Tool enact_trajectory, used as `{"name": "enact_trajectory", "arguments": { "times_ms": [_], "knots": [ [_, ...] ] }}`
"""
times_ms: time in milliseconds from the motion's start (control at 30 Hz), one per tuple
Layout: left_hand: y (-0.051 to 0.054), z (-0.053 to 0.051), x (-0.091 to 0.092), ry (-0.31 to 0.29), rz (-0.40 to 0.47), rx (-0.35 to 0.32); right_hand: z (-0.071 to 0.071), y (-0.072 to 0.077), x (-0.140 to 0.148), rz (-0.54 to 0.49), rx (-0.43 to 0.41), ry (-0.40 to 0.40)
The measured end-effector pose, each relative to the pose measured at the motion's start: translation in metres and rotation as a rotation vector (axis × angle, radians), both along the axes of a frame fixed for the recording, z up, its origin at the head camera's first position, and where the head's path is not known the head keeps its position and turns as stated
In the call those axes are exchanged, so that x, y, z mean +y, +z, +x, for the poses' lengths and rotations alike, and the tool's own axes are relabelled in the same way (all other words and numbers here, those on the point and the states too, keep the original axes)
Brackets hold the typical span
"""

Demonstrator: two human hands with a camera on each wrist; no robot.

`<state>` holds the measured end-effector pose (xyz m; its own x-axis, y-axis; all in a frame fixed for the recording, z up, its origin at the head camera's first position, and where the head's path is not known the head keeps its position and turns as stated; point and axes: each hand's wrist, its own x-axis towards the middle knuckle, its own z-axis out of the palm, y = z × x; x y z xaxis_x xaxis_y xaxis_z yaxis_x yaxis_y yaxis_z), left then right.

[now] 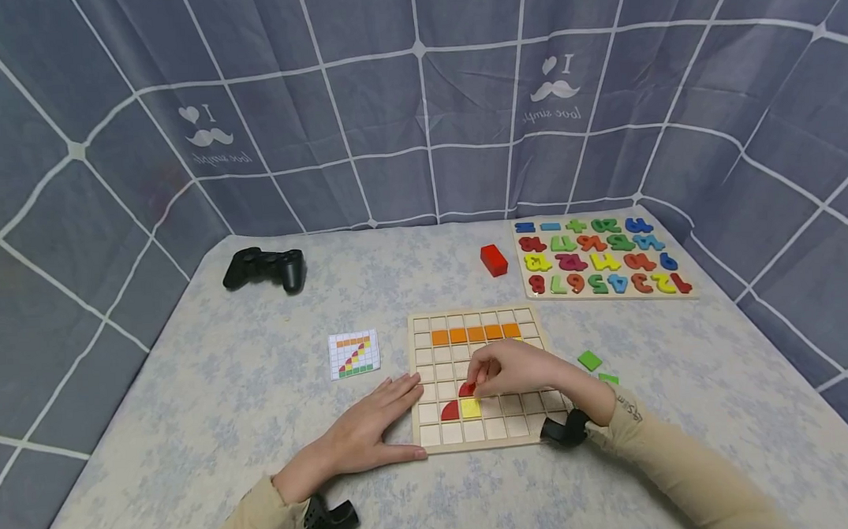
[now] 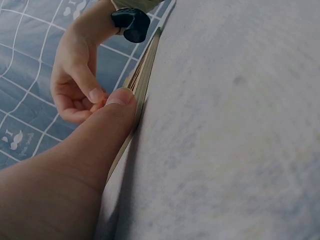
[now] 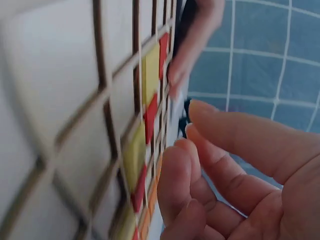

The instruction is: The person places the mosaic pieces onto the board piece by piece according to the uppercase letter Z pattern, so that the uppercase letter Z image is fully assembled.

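A wooden grid board [image 1: 495,429] lies before me, with a row of orange squares [image 1: 475,333] near its far edge. Lower down sit a yellow square [image 1: 470,408] and a red quarter-round piece [image 1: 450,411]; another red piece is partly covered by fingertips. My left hand [image 1: 367,429] rests at the board's left edge, fingers extended. Over the board's middle is my right hand [image 1: 510,367], its fingers loosely bent near that second red piece. The right wrist view shows a gap between thumb [image 3: 220,117] and fingers, no piece visible there, and yellow and red pieces set in the grid.
A printed pattern card [image 1: 354,354] lies left of the board. Green pieces [image 1: 589,361] are at its right. Farther back are a black game controller [image 1: 264,270], a red box [image 1: 494,260] and a number puzzle board [image 1: 589,295]. A grey-blue curtain [image 1: 389,116] surrounds the table.
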<state>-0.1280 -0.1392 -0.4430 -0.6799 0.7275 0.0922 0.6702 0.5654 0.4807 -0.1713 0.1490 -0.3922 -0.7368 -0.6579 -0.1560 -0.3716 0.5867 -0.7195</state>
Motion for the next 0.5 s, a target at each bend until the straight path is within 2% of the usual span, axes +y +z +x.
{"name": "enact_trajectory", "arguments": {
  "times_ms": [233, 500],
  "knots": [
    [0.001, 0.0, 0.0, 0.001, 0.0, -0.005, -0.002, 0.008, 0.041, -0.033, -0.035, -0.067],
    [0.0, 0.0, 0.0, -0.003, 0.001, 0.001, -0.001, 0.009, 0.087, -0.095, -0.055, -0.145]
  ]
}}
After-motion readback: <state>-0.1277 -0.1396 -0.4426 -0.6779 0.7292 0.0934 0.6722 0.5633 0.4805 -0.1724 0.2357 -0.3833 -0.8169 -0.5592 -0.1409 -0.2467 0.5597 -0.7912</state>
